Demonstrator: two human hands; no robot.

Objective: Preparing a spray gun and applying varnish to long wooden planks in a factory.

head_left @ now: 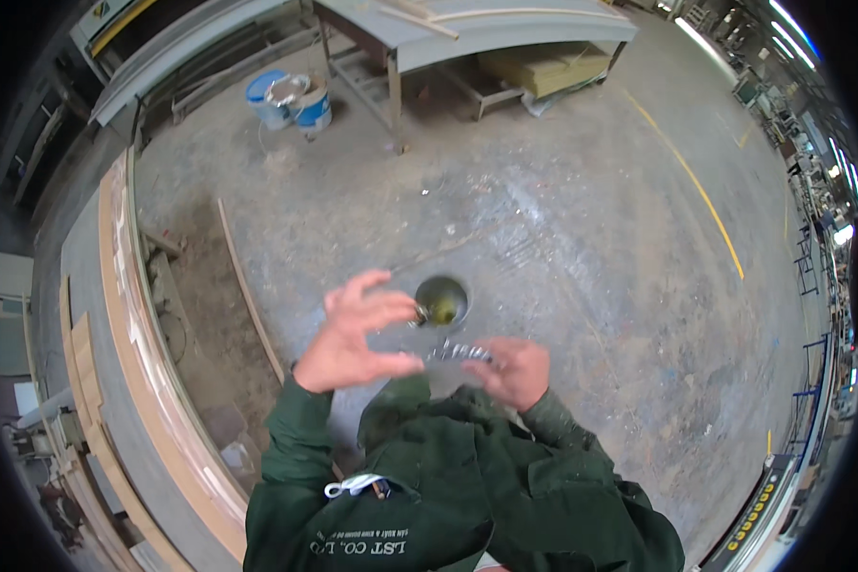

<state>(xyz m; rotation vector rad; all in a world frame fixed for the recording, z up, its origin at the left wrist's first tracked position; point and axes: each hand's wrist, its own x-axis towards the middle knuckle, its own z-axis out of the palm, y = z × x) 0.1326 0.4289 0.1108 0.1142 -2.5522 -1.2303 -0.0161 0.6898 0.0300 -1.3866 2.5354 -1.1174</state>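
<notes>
My left hand [357, 334] is raised in front of me, its thumb and fingers spread wide in a C shape. Beside its fingertips is a small dark, shiny spot [418, 313]; whether they touch it I cannot tell. My right hand [515, 370] is closed on a shiny silver piece [465, 352] that points toward the left thumb. Its exact kind is too blurred to make out. Just beyond both hands, a dark round container [440, 282] shows something yellow-green inside.
White-and-blue buckets [313, 110] stand together at the far left. A metal-legged table [505, 43] is at the back, with stacked yellowish boards [548, 69] beneath. Along my left runs a bench with long wooden strips [143, 315]. A thin strip [248, 286] lies on the concrete floor [629, 315].
</notes>
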